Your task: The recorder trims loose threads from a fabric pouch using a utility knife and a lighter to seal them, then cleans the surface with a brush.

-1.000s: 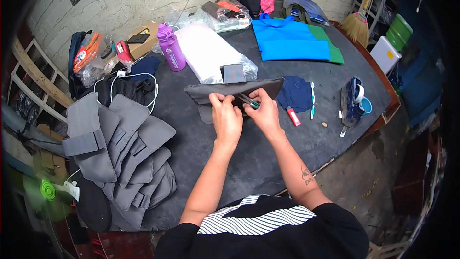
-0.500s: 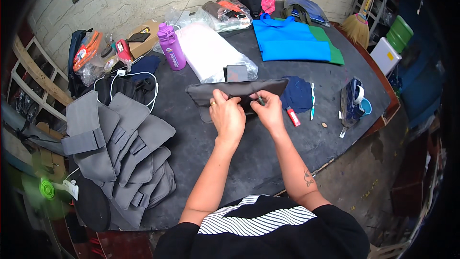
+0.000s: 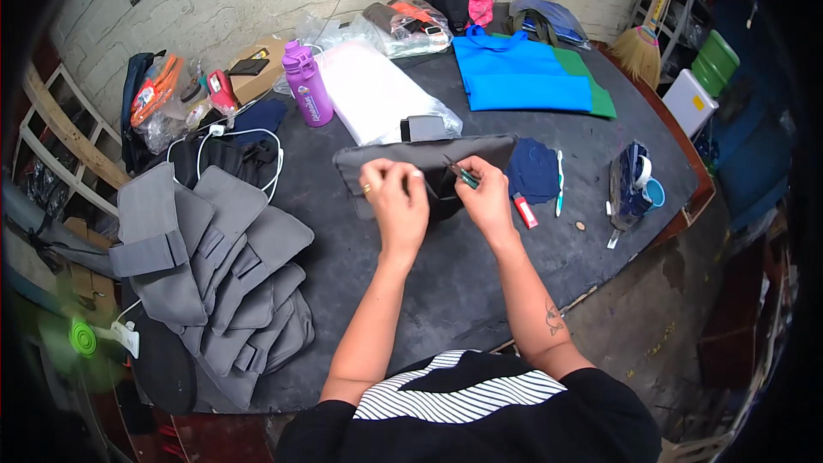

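Observation:
A grey padded fabric piece (image 3: pixel 360 163) stands tilted on the dark table, with a strap tab (image 3: pixel 424 128) sticking up behind its top edge. My right hand (image 3: pixel 489 206) is closed around small thread snips (image 3: pixel 467 178) with green handles; their tips point up and left before the fabric. My left hand (image 3: pixel 399 206) hovers before the fabric's left half. Its fingers are curled together, and what they pinch, if anything, is too small to make out. Right of my right hand lie a dark blue cloth (image 3: pixel 533 170), a small red and white box (image 3: pixel 525 211) and a toothbrush (image 3: pixel 560 182).
A heap of similar grey pieces (image 3: pixel 223 257) covers the table's left side, near a green fan (image 3: pixel 83 337). Farther back stand a purple bottle (image 3: pixel 307 90), a white plastic-wrapped stack (image 3: pixel 369 90) and a blue bag (image 3: pixel 519 73). A tape roll (image 3: pixel 643 169) sits at the right.
My left hand has lifted off the fabric and shifted slightly left. My right hand has turned, so the snips show more clearly, pointing up and left.

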`<move>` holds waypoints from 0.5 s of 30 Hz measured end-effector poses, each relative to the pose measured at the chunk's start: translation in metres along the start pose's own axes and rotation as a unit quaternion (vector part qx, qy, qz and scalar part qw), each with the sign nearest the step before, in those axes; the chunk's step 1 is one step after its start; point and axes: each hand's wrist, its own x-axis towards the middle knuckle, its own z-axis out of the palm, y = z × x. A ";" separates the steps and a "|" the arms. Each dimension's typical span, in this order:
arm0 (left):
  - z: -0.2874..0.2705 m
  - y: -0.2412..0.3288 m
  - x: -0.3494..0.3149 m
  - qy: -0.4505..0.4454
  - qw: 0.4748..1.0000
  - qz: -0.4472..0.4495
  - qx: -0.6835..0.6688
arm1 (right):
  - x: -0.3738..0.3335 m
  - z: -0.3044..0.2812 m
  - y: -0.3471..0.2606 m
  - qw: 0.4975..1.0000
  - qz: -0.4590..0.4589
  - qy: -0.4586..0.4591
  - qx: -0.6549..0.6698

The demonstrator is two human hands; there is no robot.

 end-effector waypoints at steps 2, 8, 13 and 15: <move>-0.011 -0.001 0.002 0.087 0.995 -0.022 -0.050 | 0.000 -0.002 0.000 1.000 0.008 -0.002 -0.010; -0.038 -0.010 -0.002 0.134 0.981 -0.044 -0.133 | -0.003 -0.003 0.002 0.999 0.017 -0.010 0.033; -0.035 0.009 -0.012 -0.024 0.998 0.011 -0.049 | -0.005 -0.001 0.005 0.999 0.004 -0.004 0.054; -0.031 0.012 -0.013 -0.132 0.985 0.094 0.057 | -0.005 -0.001 0.000 0.998 -0.004 0.001 0.062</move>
